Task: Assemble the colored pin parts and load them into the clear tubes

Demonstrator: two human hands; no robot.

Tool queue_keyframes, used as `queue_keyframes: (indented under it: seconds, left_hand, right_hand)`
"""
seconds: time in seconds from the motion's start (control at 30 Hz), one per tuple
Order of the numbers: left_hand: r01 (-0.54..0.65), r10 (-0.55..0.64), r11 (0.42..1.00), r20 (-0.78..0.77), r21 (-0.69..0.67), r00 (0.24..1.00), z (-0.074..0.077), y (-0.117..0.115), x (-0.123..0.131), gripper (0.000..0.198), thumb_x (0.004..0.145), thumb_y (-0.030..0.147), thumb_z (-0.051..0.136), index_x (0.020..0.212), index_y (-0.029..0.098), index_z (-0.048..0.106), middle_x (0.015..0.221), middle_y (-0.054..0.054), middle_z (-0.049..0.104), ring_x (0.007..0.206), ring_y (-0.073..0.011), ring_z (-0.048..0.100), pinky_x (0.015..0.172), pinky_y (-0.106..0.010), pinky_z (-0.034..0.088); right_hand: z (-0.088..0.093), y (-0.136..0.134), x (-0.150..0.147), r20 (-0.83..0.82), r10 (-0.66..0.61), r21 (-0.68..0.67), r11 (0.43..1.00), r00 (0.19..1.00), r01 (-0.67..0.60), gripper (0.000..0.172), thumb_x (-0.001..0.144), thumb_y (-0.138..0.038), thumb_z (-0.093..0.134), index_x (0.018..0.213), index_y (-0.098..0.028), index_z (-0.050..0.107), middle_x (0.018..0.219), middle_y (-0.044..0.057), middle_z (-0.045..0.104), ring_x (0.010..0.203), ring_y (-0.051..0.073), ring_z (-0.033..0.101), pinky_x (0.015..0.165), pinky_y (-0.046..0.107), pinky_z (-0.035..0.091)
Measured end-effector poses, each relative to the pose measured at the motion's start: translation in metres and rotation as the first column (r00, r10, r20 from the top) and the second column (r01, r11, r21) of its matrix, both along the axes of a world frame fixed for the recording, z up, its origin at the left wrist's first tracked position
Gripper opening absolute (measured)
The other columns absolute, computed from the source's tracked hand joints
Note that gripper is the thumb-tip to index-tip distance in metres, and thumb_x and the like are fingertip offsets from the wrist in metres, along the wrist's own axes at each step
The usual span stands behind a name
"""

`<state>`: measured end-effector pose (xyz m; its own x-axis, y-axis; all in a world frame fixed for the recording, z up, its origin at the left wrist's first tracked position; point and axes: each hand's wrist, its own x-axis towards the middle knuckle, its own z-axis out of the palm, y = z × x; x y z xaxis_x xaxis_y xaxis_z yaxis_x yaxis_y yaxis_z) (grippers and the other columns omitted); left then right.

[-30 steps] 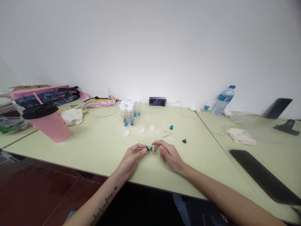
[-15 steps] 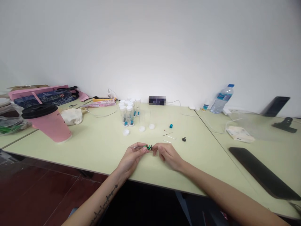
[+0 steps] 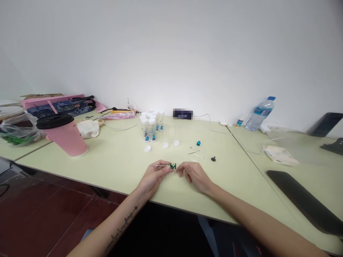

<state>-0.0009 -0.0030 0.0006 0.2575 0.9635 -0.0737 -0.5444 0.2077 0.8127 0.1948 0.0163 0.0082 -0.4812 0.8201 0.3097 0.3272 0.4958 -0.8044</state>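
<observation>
My left hand point(image 3: 154, 178) pinches a small green metal piece with a black knob point(image 3: 173, 166) between thumb and fingers. A thin metal rod point(image 3: 160, 165) extends leftward from it across the fingers. My right hand point(image 3: 195, 175) hovers just right of the knob, its fingers loosely bent and apart, with nothing visible in them. Beyond it on the table lie thin metal pins point(image 3: 198, 156), a blue metal piece point(image 3: 198, 143) and a black knob-like part point(image 3: 213, 159). White caps point(image 3: 147, 149) and clear tubes point(image 3: 169, 134) stand farther back.
Several white-capped tubes point(image 3: 152, 128) with blue parts inside stand grouped at the back. On the left is a pink cup point(image 3: 68, 137) with a black lid. To the right are a water bottle point(image 3: 259, 114), a white flat packet point(image 3: 281, 155) and a long dark pad point(image 3: 302, 200).
My right fingers have drawn slightly away from the black knob, leaving a small gap. My left hand keeps its grip on the green piece. The whole view has shifted a little.
</observation>
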Motion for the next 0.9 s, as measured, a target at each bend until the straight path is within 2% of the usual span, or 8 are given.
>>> queue_keyframes:
  seconds: [0.1,0.17,0.3,0.43,0.5,0.57,0.77,0.9]
  left_hand:
    - [0.002,-0.002,1.000,-0.008,0.017,1.000,-0.001,0.000,0.000,0.022,0.069,0.021,0.078,0.086,0.011,0.067,0.085,-0.007,0.070,0.082,-0.0121,0.064,0.083,-0.024,0.046]
    - [0.000,0.000,1.000,-0.015,0.028,1.000,-0.001,0.000,-0.001,0.022,0.070,0.021,0.078,0.086,0.011,0.067,0.086,-0.007,0.070,0.083,-0.0123,0.064,0.084,-0.024,0.045]
    - [-0.022,0.023,0.999,-0.019,0.036,1.000,-0.001,0.000,-0.001,0.021,0.069,0.020,0.078,0.084,0.011,0.067,0.086,-0.007,0.070,0.082,-0.0116,0.063,0.085,-0.024,0.045]
    - [-0.009,0.010,0.999,-0.030,0.033,0.999,0.000,-0.001,0.000,0.024,0.067,0.023,0.080,0.084,0.012,0.067,0.084,-0.006,0.070,0.081,-0.0132,0.063,0.083,-0.025,0.045]
    - [-0.006,0.008,0.999,-0.071,0.038,0.997,0.000,-0.002,0.001,0.025,0.065,0.025,0.081,0.082,0.012,0.067,0.081,-0.006,0.070,0.078,-0.0142,0.063,0.080,-0.026,0.046]
    - [-0.022,0.031,0.997,-0.132,0.069,0.991,0.000,-0.004,0.002,0.025,0.065,0.025,0.081,0.081,0.013,0.067,0.079,-0.005,0.070,0.076,-0.0143,0.063,0.077,-0.026,0.045]
    - [-0.081,0.144,0.968,-0.261,0.237,0.955,0.003,-0.011,0.006,0.019,0.067,0.026,0.078,0.078,0.015,0.068,0.080,-0.005,0.071,0.077,-0.0167,0.064,0.075,-0.027,0.046]
    - [-0.075,0.162,0.957,-0.298,0.281,0.941,0.005,-0.011,0.006,0.018,0.069,0.026,0.077,0.081,0.015,0.068,0.082,-0.006,0.070,0.080,-0.0179,0.063,0.076,-0.027,0.047]
  right_hand:
    - [-0.001,0.000,0.001,-0.077,-0.008,0.011,1.000,0.997,0.009,0.059,0.095,-0.060,0.023,0.114,-0.019,0.061,0.062,-0.001,0.056,0.050,0.013,0.050,0.063,0.028,0.045]
    - [-0.002,0.000,0.002,-0.085,0.036,0.007,0.999,0.996,-0.035,0.061,0.094,-0.061,0.023,0.120,-0.020,0.059,0.063,-0.001,0.056,0.048,0.012,0.048,0.059,0.027,0.045]
    - [-0.001,0.001,0.002,-0.026,0.039,-0.015,0.999,0.999,-0.039,0.060,0.097,-0.056,0.022,0.107,-0.018,0.068,0.054,-0.003,0.052,0.046,0.011,0.046,0.061,0.027,0.044]
    - [0.003,-0.001,-0.002,0.047,-0.014,0.020,1.000,0.999,0.013,0.039,0.093,-0.050,0.044,0.105,-0.019,0.064,0.074,0.000,0.062,0.052,0.010,0.046,0.058,0.024,0.039]
    - [0.005,-0.002,-0.003,0.085,-0.022,0.044,0.999,0.996,0.019,0.031,0.089,-0.047,0.054,0.102,-0.020,0.062,0.071,-0.001,0.060,0.054,0.011,0.046,0.056,0.023,0.036]
    - [0.005,-0.003,-0.003,0.125,-0.008,0.045,0.999,0.992,0.002,0.027,0.090,-0.045,0.053,0.095,-0.020,0.062,0.067,-0.002,0.057,0.055,0.011,0.043,0.054,0.023,0.033]
    - [0.009,-0.005,-0.001,0.132,0.094,0.008,0.995,0.987,-0.096,0.029,0.094,-0.043,0.046,0.090,-0.019,0.062,0.068,-0.002,0.053,0.059,0.011,0.042,0.055,0.024,0.031]
    - [0.012,-0.006,0.000,0.122,0.164,-0.055,0.986,0.979,-0.158,0.033,0.095,-0.042,0.043,0.083,-0.017,0.059,0.068,-0.001,0.056,0.060,0.011,0.045,0.057,0.023,0.033]
